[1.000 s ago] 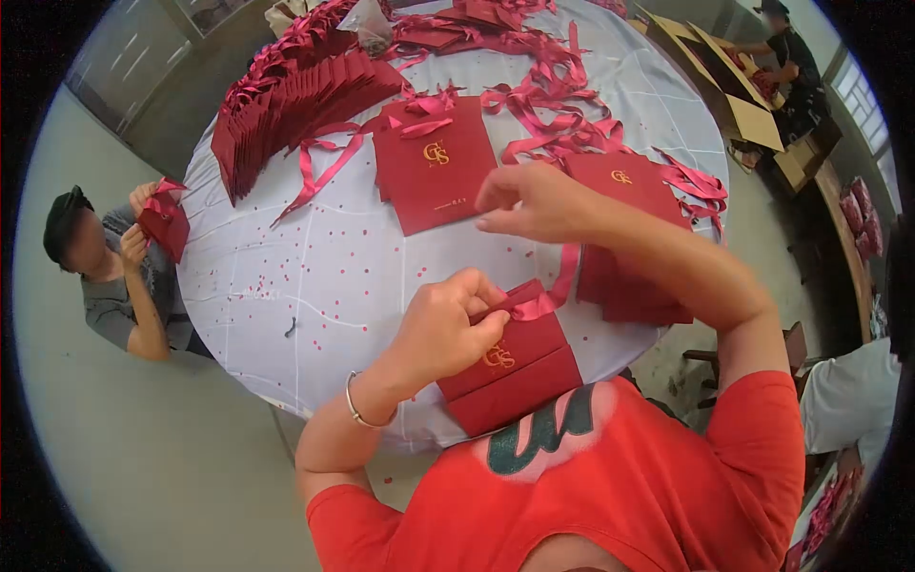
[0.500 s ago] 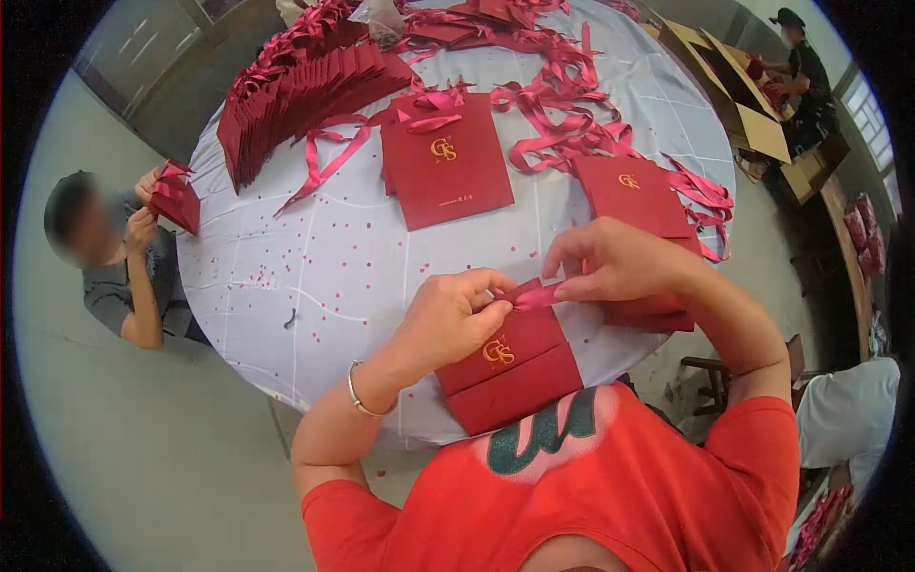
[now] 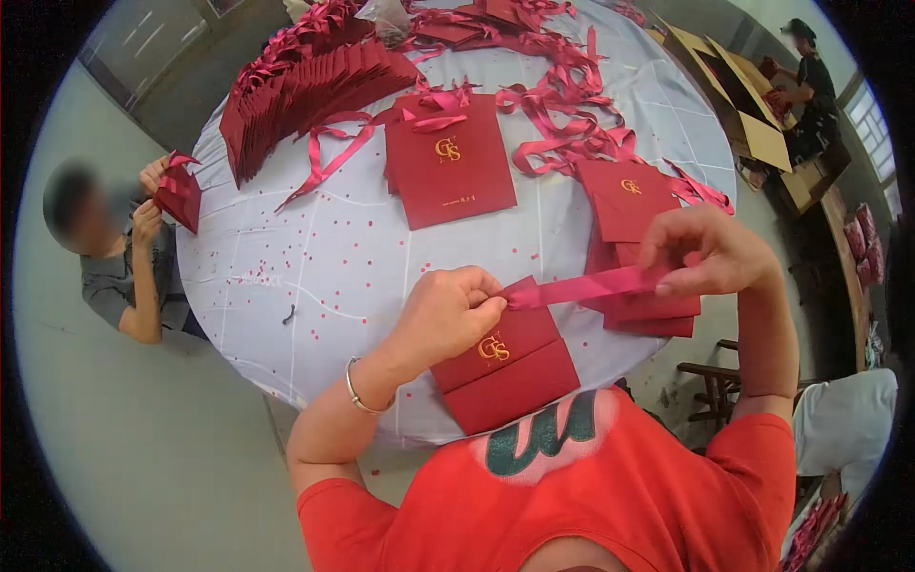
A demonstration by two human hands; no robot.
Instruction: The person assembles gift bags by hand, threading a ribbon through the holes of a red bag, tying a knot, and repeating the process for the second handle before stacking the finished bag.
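Note:
A dark red paper gift bag [image 3: 510,377] with a gold monogram lies at the table's near edge, against my shirt. My left hand [image 3: 456,310] is closed in a pinch at the bag's top edge, where a pink ribbon [image 3: 596,285] comes out. That ribbon runs taut to the right into my right hand [image 3: 705,253], whose thumb and fingers are closed on its far part. Just behind my right hand lies a pile of similar red bags [image 3: 629,205], partly covered by it. Another red bag [image 3: 453,162] with ribbon handles lies farther in on the table.
Pink confetti dots the white-clothed round table [image 3: 372,257]. Toward the back stand a dense row of red bags [image 3: 319,91] and loose ribbons [image 3: 572,119]. A co-worker [image 3: 119,257] at left handles a small bag; another person [image 3: 810,86] stands by cardboard boxes [image 3: 734,91].
My right hand has moved right, drawing the ribbon out into a long straight strip. My left hand stays at the bag's top edge.

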